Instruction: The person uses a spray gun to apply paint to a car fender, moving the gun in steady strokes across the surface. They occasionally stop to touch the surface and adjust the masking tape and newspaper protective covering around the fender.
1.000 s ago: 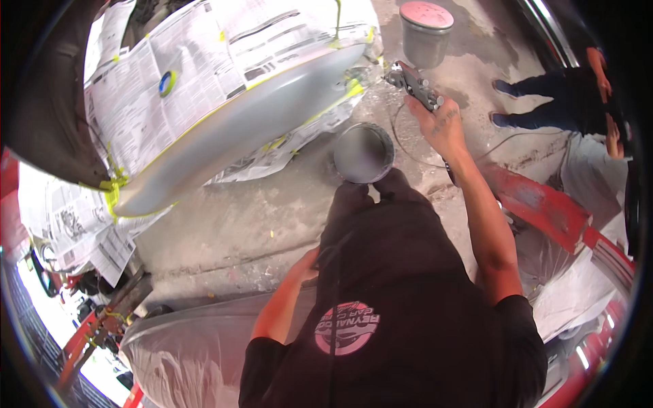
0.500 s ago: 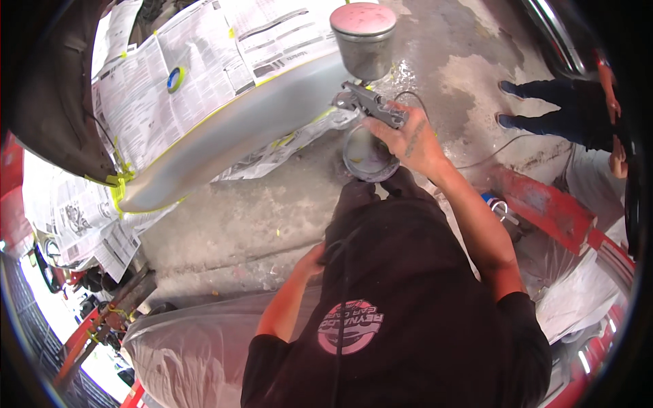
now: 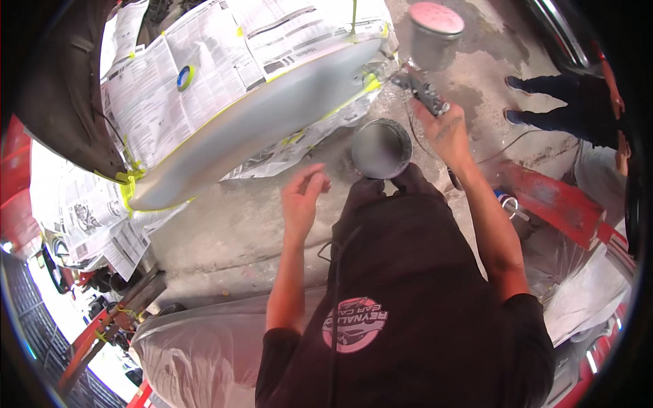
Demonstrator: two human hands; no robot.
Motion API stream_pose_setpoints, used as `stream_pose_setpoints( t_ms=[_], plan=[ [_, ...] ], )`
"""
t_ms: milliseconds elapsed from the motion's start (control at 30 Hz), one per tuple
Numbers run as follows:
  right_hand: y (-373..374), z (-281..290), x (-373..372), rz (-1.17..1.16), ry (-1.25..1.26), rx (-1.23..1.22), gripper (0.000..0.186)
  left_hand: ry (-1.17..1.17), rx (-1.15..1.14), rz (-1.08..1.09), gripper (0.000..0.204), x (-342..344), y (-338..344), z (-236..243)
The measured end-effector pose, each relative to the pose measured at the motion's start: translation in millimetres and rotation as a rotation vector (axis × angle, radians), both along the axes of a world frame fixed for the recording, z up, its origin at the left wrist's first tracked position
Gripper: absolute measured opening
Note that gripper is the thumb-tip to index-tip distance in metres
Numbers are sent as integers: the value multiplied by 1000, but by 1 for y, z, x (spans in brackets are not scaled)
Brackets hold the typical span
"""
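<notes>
My right hand (image 3: pixel 445 136) grips a spray gun (image 3: pixel 425 94) by its handle, off the right end of a curved grey panel (image 3: pixel 252 115). A metal paint cup (image 3: pixel 434 51) with a pinkish lid sits on top of the gun, slightly blurred. My left hand (image 3: pixel 300 197) is raised over the floor, below the panel, with loosely bent fingers and nothing visible in them. Between my hands, by my feet, stands a round bucket (image 3: pixel 381 149) with a grey inside. Yellow tape and newspaper sheets (image 3: pixel 224 61) border the panel.
A roll of tape (image 3: pixel 185 78) lies on the newspaper. A thin hose (image 3: pixel 507 148) runs across the floor at right. Another person's legs (image 3: pixel 551 102) stand at far right, above a red beam (image 3: pixel 551 200). Clear plastic sheeting (image 3: pixel 204 343) covers something at lower left.
My left hand has come up from beside my body to over the floor. The spray gun in my right hand has moved right, away from the panel's end.
</notes>
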State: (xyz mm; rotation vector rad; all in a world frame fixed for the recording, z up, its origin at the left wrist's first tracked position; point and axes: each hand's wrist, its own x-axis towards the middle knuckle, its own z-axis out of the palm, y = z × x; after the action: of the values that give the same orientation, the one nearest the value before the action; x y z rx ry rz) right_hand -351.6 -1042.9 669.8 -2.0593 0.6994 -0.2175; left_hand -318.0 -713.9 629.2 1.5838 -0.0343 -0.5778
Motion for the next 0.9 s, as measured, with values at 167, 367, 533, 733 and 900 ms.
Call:
stream_pose_setpoints(
  t_ms=[167, 367, 533, 733, 900],
  plan=[
    [65, 2, 0, 188, 55, 280, 36, -1080, -301, 122, 10, -1, -8, 188],
    [71, 2, -12, 208, 124, 302, 45, -1612, -833, -28, 33, -6, -28, 296],
    [32, -33, -38, 49, 5, 55, 40, -1788, -679, -357, 37, 1, -17, 321],
    [23, -15, -42, -140, 33, -100, 35, -1770, -1032, -419, 12, -14, -12, 323],
    [31, -39, -58, -14, -53, 9, 45, -1474, -969, -673, 19, -32, -12, 333]
  ],
)
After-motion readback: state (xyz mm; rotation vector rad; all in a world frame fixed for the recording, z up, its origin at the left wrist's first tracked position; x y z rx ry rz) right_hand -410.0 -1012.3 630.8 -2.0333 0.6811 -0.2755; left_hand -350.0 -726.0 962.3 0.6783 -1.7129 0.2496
